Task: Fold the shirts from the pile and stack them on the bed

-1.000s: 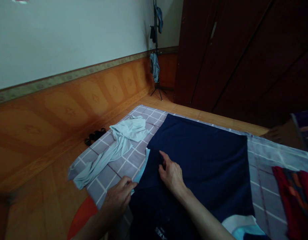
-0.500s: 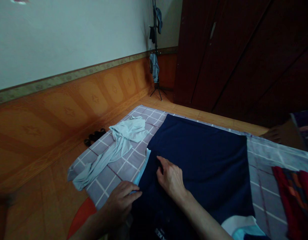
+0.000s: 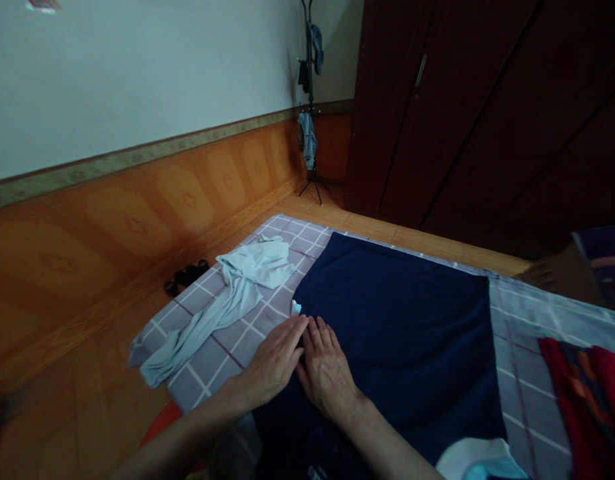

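Note:
A navy shirt [image 3: 412, 320] lies spread on the checked bed cover [image 3: 202, 363]. White lettering shows faintly near its bottom in the view, and a white and light blue part [image 3: 480, 457] is at its lower right. My left hand [image 3: 274, 360] rests on the shirt's left edge with its fingers stretched out. Right beside it, my right hand [image 3: 330, 367] lies flat on the navy cloth, fingers extended. The two hands' fingertips almost meet. A small pale bit of trim [image 3: 296, 307] peeks out just beyond them; the rest of that edge is hidden by my hands.
A crumpled pale grey-blue garment [image 3: 237, 287] lies on the bed to the left. Red clothing [image 3: 582, 393] is at the right. Black sandals [image 3: 187, 275] sit on the floor by the wall. A coat stand [image 3: 311, 100] and a dark wardrobe [image 3: 462, 120] stand behind.
My left hand has moved forward and right from the shirt's pale edge, its fingers straightening. My right hand has flattened and shifted slightly left. Most of the pale trim is now covered.

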Demonstrator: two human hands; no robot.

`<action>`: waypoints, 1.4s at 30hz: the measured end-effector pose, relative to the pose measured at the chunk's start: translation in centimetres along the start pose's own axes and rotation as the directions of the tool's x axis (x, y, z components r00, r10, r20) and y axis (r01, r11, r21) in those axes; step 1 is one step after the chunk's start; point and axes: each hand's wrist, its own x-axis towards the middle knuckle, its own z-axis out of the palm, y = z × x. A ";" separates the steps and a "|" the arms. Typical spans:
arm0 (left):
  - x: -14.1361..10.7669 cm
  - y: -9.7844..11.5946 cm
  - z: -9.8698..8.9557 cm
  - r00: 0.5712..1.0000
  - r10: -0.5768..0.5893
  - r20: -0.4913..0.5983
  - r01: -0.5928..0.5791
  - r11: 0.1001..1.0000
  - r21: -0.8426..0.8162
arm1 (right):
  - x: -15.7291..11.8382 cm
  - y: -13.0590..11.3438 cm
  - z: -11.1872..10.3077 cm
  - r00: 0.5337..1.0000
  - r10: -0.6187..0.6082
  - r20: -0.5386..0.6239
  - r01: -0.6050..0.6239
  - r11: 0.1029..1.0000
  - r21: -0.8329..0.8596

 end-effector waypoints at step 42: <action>2.8 1.3 1.8 0.857 0.511 0.061 -0.511 0.830 0.224 | -7.9 1.1 -15.1 0.762 0.487 -0.427 -0.317 0.855 0.411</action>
